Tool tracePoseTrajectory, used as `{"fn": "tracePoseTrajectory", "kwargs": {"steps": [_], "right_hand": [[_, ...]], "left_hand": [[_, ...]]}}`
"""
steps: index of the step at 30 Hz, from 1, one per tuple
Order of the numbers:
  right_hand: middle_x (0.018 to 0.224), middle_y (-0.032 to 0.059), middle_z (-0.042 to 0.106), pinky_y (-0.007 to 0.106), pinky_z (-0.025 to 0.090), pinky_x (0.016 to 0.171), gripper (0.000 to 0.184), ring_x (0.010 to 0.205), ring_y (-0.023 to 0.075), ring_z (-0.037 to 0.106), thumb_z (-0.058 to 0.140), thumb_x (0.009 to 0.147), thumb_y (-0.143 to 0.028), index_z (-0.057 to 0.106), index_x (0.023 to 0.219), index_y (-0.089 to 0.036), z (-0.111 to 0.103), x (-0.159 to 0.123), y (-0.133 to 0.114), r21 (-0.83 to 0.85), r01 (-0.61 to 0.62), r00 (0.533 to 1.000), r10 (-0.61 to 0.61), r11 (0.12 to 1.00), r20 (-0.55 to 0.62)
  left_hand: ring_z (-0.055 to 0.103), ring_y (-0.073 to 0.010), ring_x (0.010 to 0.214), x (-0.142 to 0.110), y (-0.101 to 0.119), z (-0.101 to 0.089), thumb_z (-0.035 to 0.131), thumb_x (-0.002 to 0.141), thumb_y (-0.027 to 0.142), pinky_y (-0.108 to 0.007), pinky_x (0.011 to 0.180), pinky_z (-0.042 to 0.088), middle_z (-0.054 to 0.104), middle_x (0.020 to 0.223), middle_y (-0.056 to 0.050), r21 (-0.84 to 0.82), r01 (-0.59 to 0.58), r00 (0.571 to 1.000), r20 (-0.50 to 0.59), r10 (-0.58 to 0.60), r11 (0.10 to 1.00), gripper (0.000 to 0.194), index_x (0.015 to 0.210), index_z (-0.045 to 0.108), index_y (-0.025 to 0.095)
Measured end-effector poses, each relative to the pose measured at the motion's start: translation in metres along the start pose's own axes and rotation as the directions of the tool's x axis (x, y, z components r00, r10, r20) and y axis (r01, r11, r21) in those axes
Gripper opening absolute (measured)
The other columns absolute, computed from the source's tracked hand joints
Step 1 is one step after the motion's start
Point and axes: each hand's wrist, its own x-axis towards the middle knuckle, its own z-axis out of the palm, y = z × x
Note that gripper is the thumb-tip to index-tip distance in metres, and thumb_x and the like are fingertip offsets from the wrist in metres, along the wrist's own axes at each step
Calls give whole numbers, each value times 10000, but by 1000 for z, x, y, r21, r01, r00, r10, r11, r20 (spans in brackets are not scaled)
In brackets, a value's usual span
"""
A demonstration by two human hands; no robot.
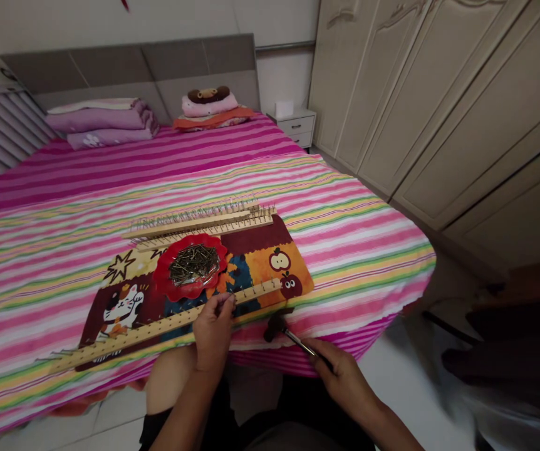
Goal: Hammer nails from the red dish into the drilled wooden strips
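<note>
My right hand [340,369] grips a hammer [301,343] by its dark handle, the head [275,327] hanging just off the near side of a wooden strip [171,326]. On that strip rests my left hand [214,322], thumb and fingertips pinched together at its top; whatever they hold is too small to make out. Nails stand along the strip, with a few at its right end. Behind it, a red scalloped bowl [161,275] holds a pile of nails [195,263]. Farther back lie more wooden strips [195,225] bristling with nails.
A patterned mat [260,263] lies under the strips and bowl, on a bed with a striped sheet [354,232]. Folded bedding [110,122] sits by the headboard [110,69]. A nightstand [298,125] and wardrobe [392,94] stand on the right. My knee [169,379] is close to the bed's edge.
</note>
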Motion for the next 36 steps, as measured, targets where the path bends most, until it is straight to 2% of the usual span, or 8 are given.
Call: {"fn": "tracePoseTrajectory", "kwargs": {"steps": [10,14,18,21,25,30,36], "right_hand": [[1045,70,751,355,565,828,346,949,228,701,504,843,-154,689,1123,-236,-1,-2,-4,-18,32,998,-33,999,-54],[1068,71,738,318,564,821,312,964,211,692,502,893,-210,656,1163,-243,-10,-4,-26,-38,76,992,-79,996,-102],[1033,60,708,272,551,785,374,933,179,670,493,913,-155,570,1263,-262,-20,10,-62,-138,255,948,-276,957,-158],[980,78,680,280,552,727,406,875,182,662,443,927,-123,532,1306,-238,-20,28,-86,-230,316,931,-348,921,-115],[892,106,660,327,569,664,404,765,207,662,398,925,-126,557,1294,-168,-11,46,-102,-351,337,929,-369,873,-25],[861,106,652,322,581,651,405,736,205,661,377,930,-152,565,1288,-166,-4,50,-109,-470,352,912,-411,809,-24],[801,105,641,332,572,562,397,668,221,658,380,924,-135,596,1257,-140,-6,47,-106,-555,349,912,-411,756,13]], "left_hand": [[618,-178,689,-1,2,5,562,709,454,-299,697,480,689,731,-16,165,-182,978,-73,196,969,272,771,669,212],[593,-165,625,-5,0,4,536,731,436,-287,640,472,664,688,-14,200,-242,965,-56,258,949,263,773,660,208],[596,-160,640,-5,-4,5,520,761,401,-277,642,477,661,706,-19,207,-318,942,-41,333,925,243,791,657,202],[605,-161,658,-5,-6,5,511,771,371,-272,638,482,668,724,-24,208,-373,920,-44,390,904,220,784,652,203],[618,-156,682,-6,-11,5,502,781,299,-261,656,488,667,717,-15,212,-450,886,-20,464,867,173,784,646,205],[636,-158,735,-6,-17,8,510,812,286,-268,702,499,683,770,-25,218,-479,868,-30,496,850,154,803,642,206],[642,-161,738,-6,-19,10,504,813,265,-273,698,507,684,767,-23,230,-487,861,-38,507,843,150,819,643,208]]}}
